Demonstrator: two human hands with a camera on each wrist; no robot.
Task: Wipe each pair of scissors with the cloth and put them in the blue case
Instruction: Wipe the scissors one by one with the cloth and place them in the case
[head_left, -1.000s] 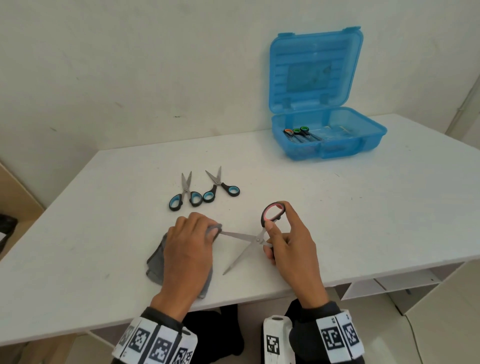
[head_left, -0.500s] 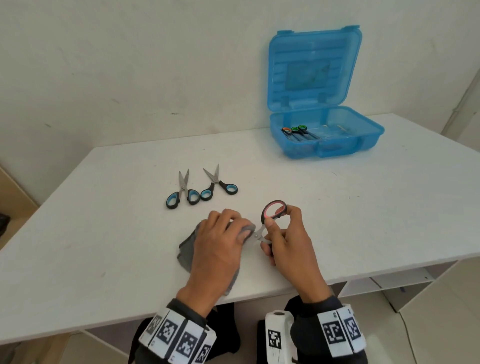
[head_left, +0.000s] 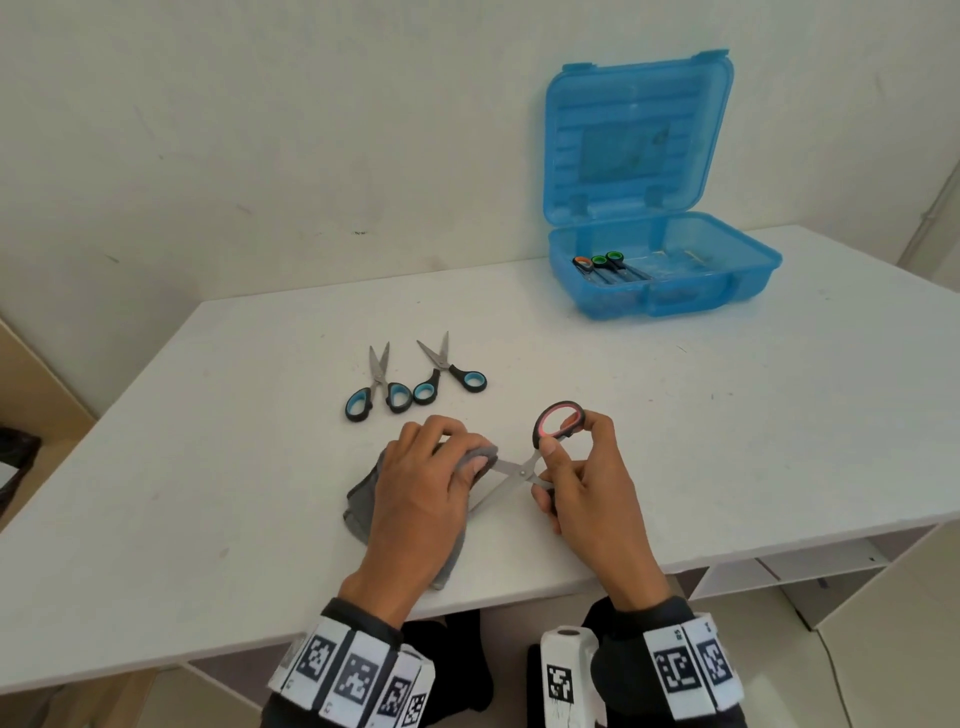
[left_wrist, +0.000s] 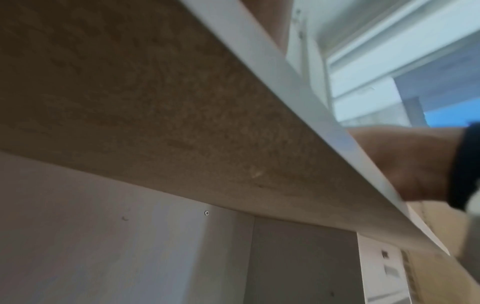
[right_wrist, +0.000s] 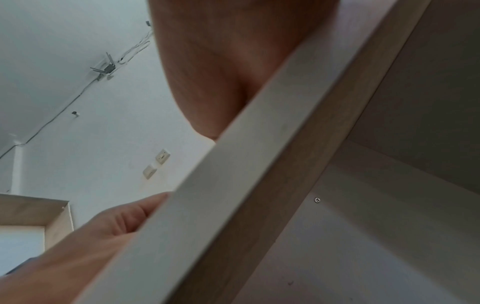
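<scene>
Near the table's front edge my right hand (head_left: 576, 467) grips the handles of a black pair of scissors with red-lined loops (head_left: 558, 423), blades spread open toward the left. My left hand (head_left: 441, 467) pinches the grey cloth (head_left: 363, 504) around one blade close to the pivot. Two blue-handled scissors (head_left: 382, 392) (head_left: 449, 371) lie on the table behind my hands. The blue case (head_left: 670, 270) stands open at the back right, with several scissors (head_left: 602, 265) inside. Both wrist views show only the table's edge and underside, so the fingers are hidden there.
The white table (head_left: 675, 415) ends at a wall behind and drops off just before my wrists. A shelf unit (head_left: 779, 566) sits under the table at the right. A dark object (head_left: 15, 457) lies on the floor at far left.
My left hand slid the cloth along the blade from the tip toward the pivot, then drew back slightly. The right hand kept hold of the handles in about the same place.
</scene>
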